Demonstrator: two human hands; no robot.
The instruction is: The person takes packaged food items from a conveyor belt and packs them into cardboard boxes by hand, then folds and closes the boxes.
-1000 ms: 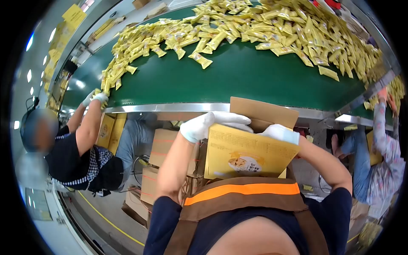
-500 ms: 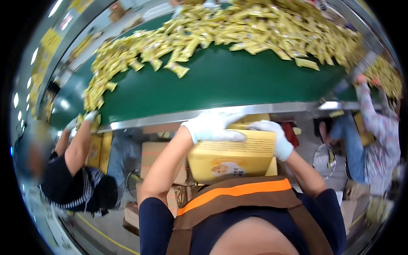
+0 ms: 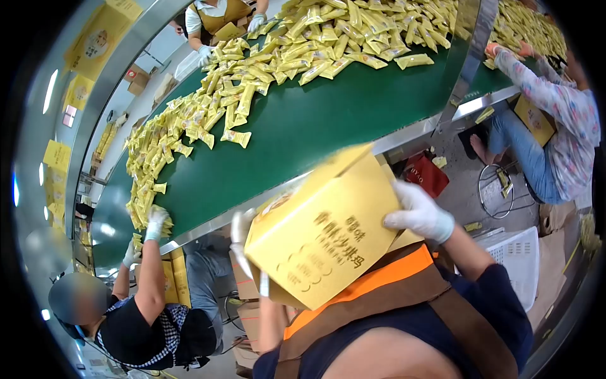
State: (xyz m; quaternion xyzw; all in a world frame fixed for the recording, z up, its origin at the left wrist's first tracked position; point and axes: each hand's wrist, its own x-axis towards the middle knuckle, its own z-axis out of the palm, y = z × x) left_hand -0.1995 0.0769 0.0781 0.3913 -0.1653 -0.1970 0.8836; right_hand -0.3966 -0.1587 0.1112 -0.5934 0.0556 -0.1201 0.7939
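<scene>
White-gloved fingers (image 3: 399, 219) clamp a rectangular yellow cardboard box (image 3: 353, 259) between them, left ones blurred, partly hidden; big dark lettering (image 3: 338, 234) has swung into view!

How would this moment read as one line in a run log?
left hand: gripping box, left side; right hand: gripping right side; box: tilted, printed face toward camera; packets: heaped on green belt

Red bag (image 3: 427, 175), white crate (image 3: 514, 256) (perforated).
</scene>
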